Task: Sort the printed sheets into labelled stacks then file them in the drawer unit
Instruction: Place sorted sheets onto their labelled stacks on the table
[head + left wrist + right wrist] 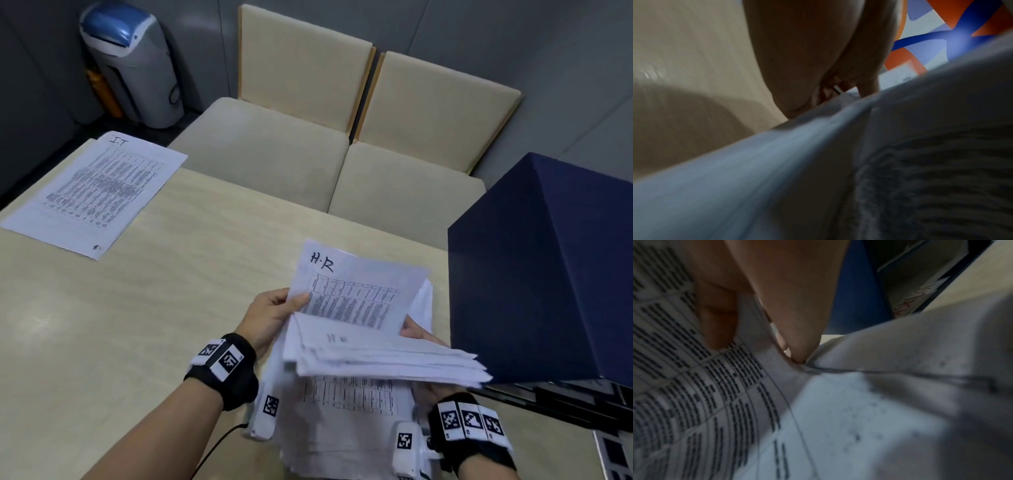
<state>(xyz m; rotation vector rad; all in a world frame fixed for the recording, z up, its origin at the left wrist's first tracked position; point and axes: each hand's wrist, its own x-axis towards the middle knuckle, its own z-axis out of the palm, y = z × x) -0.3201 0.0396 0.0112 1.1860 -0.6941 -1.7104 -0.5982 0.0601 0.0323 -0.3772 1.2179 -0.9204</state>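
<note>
Head view: both hands work a thick bundle of printed sheets (383, 363) held low over the pale surface (102, 325), just beside the dark blue drawer unit (548, 267). The left hand (270, 318) has its thumb pressed on the face of the top sheet marked "H.R" (356, 291), fingers behind it — clamped on that sheet's left edge and peeling it up from the bundle. The right hand (424, 337) is mostly hidden under the paper; only fingertips show at the sheet's right edge. Well apart at the far left corner lies the stack headed "IT" (96, 192), flat and alone. More printed pages hang below the bundle toward the person.

Left wrist view: blurred and dim. The left hand (813, 61) comes down onto a white paper edge (777, 154); its fingers seem closed on the paper, though the blur makes this uncertain.

Right wrist view: the right hand (764, 293) pinches paper — thumb on a printed table sheet (701, 394), a fingertip (799, 353) pressing the fold where the sheets meet.

To do this step well, I judge the H.R sheet should be separated singly, checked for a second page clinging behind, and laid down square on its own spot, away from the IT stack, while the right hand keeps the bundle from fanning out.
</note>
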